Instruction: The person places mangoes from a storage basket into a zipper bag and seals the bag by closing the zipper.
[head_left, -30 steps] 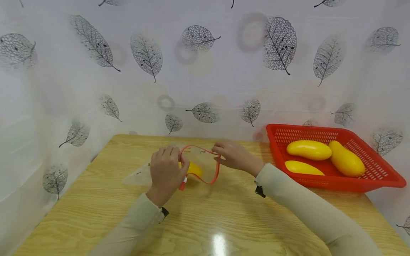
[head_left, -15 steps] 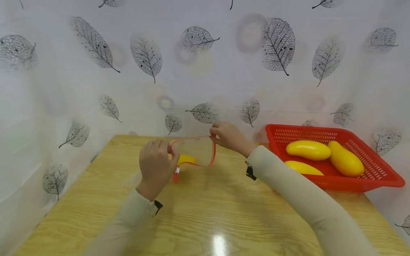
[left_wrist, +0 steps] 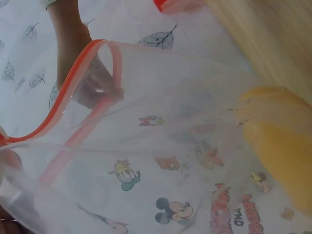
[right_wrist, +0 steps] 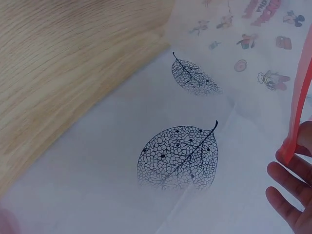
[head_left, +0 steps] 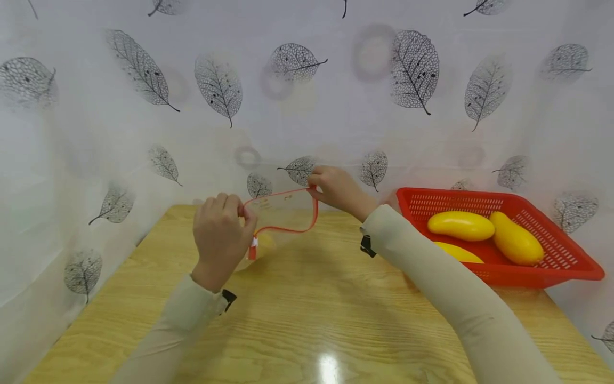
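While a clear bag (left_wrist: pixel 170 141), its red-rimmed mouth spread and a yellow object (left_wrist: pixel 282 151) showing through its film, stretches between them, the left hand (head_left: pixel 219 232) and right hand (head_left: pixel 339 189) each pinch that rim, with a red basket (head_left: pixel 518 278) beyond the right hand.

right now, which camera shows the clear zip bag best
Left wrist: the clear zip bag fills much of it, with open mouth, cartoon prints and a yellow fruit-like object inside. The head view shows it smaller, partly behind the left hand; the right wrist, only prints and red edge.
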Tool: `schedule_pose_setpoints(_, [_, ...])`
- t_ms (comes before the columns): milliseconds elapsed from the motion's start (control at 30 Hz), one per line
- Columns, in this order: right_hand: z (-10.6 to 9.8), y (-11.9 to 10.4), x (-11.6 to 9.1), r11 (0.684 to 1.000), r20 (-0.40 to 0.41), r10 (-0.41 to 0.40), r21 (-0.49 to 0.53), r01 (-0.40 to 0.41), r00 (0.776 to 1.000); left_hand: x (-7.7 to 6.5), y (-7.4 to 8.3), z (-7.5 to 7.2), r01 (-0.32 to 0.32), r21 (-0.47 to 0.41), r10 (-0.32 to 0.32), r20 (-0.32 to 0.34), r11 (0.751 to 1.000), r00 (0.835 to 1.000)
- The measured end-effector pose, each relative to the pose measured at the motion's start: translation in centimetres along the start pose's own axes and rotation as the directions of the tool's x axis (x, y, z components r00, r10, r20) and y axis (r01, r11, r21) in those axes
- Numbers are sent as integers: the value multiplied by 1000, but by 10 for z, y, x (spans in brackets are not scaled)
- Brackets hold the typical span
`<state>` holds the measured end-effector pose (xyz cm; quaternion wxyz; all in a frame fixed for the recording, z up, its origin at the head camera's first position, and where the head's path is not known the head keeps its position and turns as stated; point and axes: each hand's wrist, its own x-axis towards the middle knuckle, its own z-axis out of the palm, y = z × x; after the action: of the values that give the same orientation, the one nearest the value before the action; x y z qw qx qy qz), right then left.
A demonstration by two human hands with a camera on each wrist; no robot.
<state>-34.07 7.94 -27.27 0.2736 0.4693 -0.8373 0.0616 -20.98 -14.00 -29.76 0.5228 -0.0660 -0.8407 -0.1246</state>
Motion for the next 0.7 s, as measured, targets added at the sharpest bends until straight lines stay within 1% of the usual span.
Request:
schedule_pose_setpoints(167, [4, 3, -5, 1000, 9, -15, -9, 15, 1000, -7, 4, 1, -30, 2, 30, 12, 1000, 999])
schedule_pose_setpoints(300, [9, 6, -9, 1000, 21, -15, -2, 15, 1000, -15, 9, 4, -67, -21, 68, 39, 998, 997])
schedule_pose_setpoints(500, [14, 9, -11, 998, 72, 54, 25, -55, 996, -27, 19, 8, -125, -56, 130, 106, 991, 986])
schedule_pose_setpoints(700, [20, 12, -10, 992, 129, 115, 43, -122, 985, -37, 28, 14, -150, -65, 157, 128, 987, 979])
